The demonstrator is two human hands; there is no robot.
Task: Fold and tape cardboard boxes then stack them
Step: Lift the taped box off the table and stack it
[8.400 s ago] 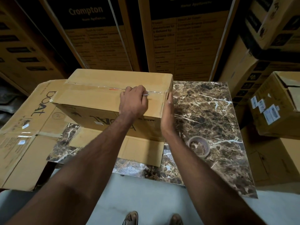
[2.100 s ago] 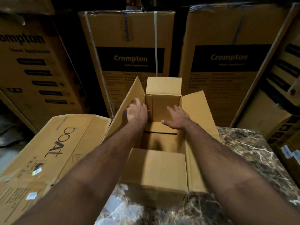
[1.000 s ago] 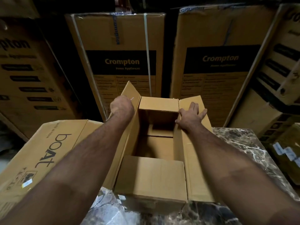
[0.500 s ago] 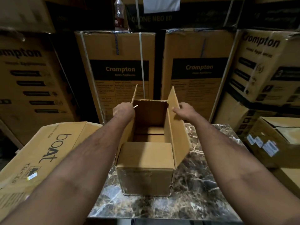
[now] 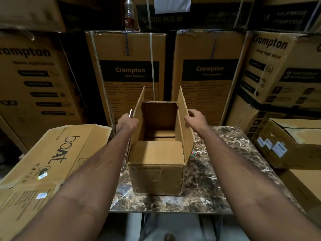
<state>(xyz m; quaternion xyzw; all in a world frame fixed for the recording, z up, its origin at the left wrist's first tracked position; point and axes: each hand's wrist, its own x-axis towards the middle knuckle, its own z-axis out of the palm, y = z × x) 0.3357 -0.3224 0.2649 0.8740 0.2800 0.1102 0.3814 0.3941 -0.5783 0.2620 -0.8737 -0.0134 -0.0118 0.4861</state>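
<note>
Item 1: open carton (image 5: 157, 168) on marble worktop (image 5: 217, 180), flaps up. I see L hand (image 5: 126, 122) fingers gripping L flap (image 5: 139, 108) w/ small tool; R hand (image 5: 196, 118) fingers pinching R flap (image 5: 184, 117).

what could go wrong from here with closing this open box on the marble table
1. The small open box stands near the front edge of the marble table; a hard push on the flaps could slide it off.
2. The left hand holds a thin metal object against the left flap; it might scratch the cardboard.
3. The right hand only pinches the right flap, so the flaps could fold unevenly.
</note>
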